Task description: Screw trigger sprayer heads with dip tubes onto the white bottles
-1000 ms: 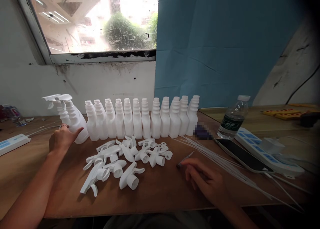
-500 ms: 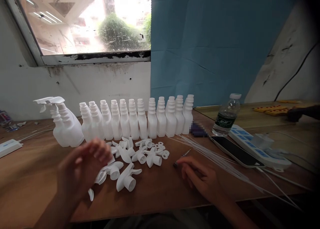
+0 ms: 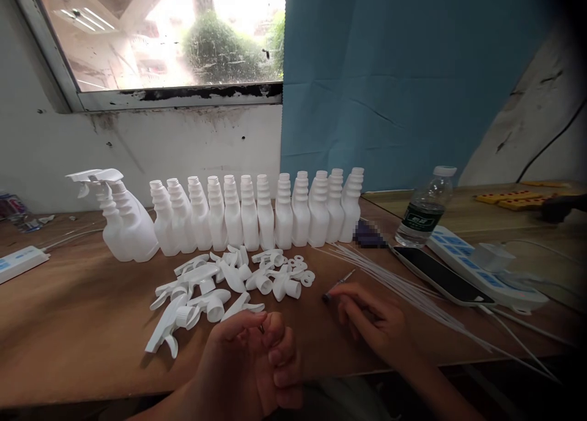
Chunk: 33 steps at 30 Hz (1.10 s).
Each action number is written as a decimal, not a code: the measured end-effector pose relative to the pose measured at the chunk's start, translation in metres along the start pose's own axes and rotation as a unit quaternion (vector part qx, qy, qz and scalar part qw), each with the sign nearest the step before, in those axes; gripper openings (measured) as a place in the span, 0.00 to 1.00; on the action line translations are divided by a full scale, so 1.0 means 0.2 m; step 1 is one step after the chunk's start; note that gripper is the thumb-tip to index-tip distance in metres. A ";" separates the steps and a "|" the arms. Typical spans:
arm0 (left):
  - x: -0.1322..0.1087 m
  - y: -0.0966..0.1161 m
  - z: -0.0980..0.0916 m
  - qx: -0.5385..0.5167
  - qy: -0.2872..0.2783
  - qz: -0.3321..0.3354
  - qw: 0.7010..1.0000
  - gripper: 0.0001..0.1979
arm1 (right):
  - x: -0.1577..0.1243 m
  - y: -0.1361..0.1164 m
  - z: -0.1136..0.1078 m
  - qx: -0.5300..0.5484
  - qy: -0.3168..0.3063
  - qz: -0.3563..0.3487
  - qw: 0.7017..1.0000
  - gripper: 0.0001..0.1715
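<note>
My left hand (image 3: 254, 366) is palm up at the table's front edge, fingers curled toward the thumb; whether something small sits between them I cannot make out. Just behind it, partly hidden, lies a white spray trigger head (image 3: 241, 305). More trigger heads (image 3: 213, 305) form a loose pile beyond, with small white rings (image 3: 307, 278) on its right. My right hand (image 3: 373, 323) rests on the table, its thumb and index finger closed at the dark end of a small screwdriver-like tool (image 3: 340, 281). Thin white tubes (image 3: 394, 280) lie to its right.
White bottles (image 3: 250, 219) stand in a row along the back. At the left end, two bottles (image 3: 128, 228) carry trigger heads. A water bottle (image 3: 422, 210), a phone (image 3: 443, 274) and a power strip (image 3: 486, 280) with cables are on the right. Another power strip (image 3: 22, 263) lies far left.
My left hand has moved right and toward me, away from the left side of the pile, uncovering trigger heads there. My right hand stays at the tool. The view has shifted slightly.
</note>
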State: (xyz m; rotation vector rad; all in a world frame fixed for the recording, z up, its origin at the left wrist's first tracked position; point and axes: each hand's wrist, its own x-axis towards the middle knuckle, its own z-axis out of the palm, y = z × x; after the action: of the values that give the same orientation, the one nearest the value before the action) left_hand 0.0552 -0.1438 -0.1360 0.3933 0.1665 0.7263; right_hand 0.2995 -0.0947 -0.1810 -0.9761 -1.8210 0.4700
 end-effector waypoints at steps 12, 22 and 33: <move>0.00 0.00 -0.02 0.001 0.073 0.019 0.997 0.21 | 0.01 0.01 0.00 -0.053 -0.004 -0.011 0.999 0.09; -0.04 0.09 -0.14 -0.010 0.072 0.125 0.989 0.33 | 0.05 0.02 0.01 -0.099 -0.088 -0.042 0.990 0.11; -0.03 0.17 -0.09 -0.003 0.021 0.143 0.989 0.23 | 0.05 -0.03 0.04 -0.251 -0.211 -0.117 0.937 0.22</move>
State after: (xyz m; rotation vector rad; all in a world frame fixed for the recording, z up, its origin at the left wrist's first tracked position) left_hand 0.0255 -0.1192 -0.1384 0.4013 0.1484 1.0188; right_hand 0.2884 -0.0902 -0.1739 -1.0236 -2.4909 0.0577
